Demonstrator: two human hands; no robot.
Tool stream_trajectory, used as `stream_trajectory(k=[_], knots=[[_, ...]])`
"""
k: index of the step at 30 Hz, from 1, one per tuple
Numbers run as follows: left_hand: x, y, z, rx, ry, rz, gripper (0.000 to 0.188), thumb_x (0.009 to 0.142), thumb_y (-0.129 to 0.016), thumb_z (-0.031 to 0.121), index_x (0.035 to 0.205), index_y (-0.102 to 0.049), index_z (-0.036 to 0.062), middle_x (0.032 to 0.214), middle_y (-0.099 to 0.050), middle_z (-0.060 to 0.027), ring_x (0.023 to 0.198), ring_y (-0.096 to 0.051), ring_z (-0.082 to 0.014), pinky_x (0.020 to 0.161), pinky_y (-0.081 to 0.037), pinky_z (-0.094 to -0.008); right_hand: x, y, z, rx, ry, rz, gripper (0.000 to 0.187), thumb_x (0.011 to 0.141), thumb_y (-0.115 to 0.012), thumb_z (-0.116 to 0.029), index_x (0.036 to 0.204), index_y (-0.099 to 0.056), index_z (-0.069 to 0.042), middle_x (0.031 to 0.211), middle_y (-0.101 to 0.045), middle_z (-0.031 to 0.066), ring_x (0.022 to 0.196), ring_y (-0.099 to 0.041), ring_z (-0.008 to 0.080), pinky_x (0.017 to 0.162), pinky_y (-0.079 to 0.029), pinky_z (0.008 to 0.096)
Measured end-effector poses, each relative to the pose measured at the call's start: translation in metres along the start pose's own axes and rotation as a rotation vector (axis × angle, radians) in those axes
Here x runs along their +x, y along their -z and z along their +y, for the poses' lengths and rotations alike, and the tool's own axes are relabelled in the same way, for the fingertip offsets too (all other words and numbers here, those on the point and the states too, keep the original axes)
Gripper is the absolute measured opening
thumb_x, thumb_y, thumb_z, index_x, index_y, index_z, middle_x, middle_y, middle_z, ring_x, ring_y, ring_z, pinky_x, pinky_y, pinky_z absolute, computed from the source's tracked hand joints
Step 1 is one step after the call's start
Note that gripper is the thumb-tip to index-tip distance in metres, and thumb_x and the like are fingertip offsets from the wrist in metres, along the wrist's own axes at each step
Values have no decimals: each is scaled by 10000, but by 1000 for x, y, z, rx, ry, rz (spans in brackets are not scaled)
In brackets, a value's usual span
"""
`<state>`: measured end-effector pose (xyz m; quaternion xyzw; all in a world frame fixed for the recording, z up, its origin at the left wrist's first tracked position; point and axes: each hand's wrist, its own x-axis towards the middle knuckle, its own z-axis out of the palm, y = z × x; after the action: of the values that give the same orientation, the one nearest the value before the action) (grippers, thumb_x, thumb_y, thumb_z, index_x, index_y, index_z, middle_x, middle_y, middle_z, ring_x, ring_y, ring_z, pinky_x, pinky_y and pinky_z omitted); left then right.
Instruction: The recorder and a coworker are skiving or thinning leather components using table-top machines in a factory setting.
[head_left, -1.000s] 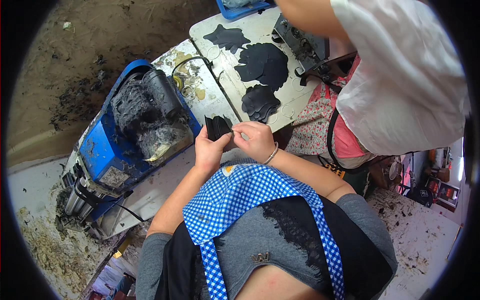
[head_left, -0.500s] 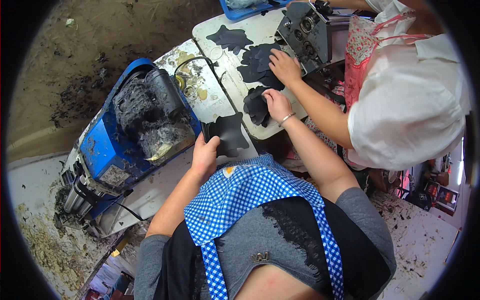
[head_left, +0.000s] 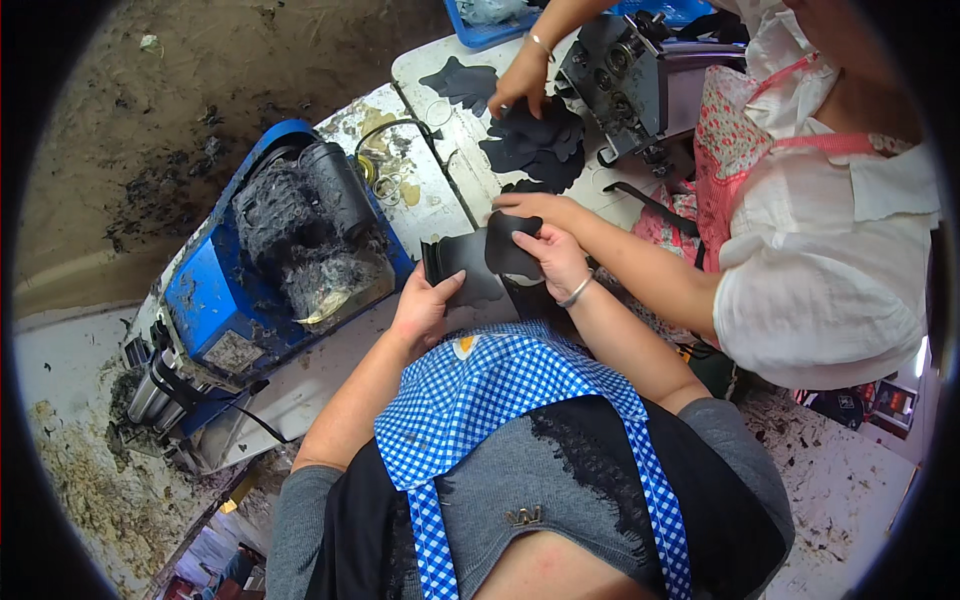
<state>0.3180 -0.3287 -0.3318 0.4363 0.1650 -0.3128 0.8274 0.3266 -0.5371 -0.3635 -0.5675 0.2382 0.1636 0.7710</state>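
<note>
My left hand (head_left: 422,308) grips a stack of thin black cut pieces (head_left: 470,272) with wavy edges, thumb on top and fingers underneath. The material looks like leather or a similar sheet. Just to the right, my right hand (head_left: 560,264) pinches a single black cut piece (head_left: 508,236) by its right side, close to the stack's right edge. Beyond my hands, a pile of similar pieces (head_left: 540,150) lies on the white table (head_left: 425,75). A co-worker's hand (head_left: 520,82) touches that pile, while their other hand (head_left: 530,205) is partly hidden behind my piece.
At left stands a blue machine (head_left: 195,295) heaped with dark fluffy scraps (head_left: 280,220). A grey machine (head_left: 625,85) is at the far right, beside the co-worker's white sleeve (head_left: 790,320). More black pieces (head_left: 458,84) lie near a blue basket (head_left: 475,35). A cable (head_left: 390,125) crosses the table.
My right hand has come back from the table toward the stack with one black piece. The co-worker's one hand moved to the pile's far side; their other arm now reaches beside my right hand.
</note>
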Motion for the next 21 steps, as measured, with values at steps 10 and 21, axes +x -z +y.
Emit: stream_trajectory(k=[10, 21], knots=[[2, 1, -9, 126, -102, 5, 444, 763, -635, -57, 1169, -475, 25, 1069, -596, -86, 929, -609, -190, 782, -514, -309, -42, -28, -18, 104, -123, -259, 172, 785, -682, -50, 935, -606, -11, 869, -634, 44, 780, -612, 111, 703, -499, 217], [-2, 3, -3, 166, -23, 33, 372, 765, -658, -13, 1117, -540, 9, 1028, -618, -99, 910, -613, -203, 828, -500, -347, -32, -29, 5, -48, 165, -106, 257, 717, -708, 40, 928, -565, 11, 844, -639, 76, 746, -621, 121, 675, -519, 235]])
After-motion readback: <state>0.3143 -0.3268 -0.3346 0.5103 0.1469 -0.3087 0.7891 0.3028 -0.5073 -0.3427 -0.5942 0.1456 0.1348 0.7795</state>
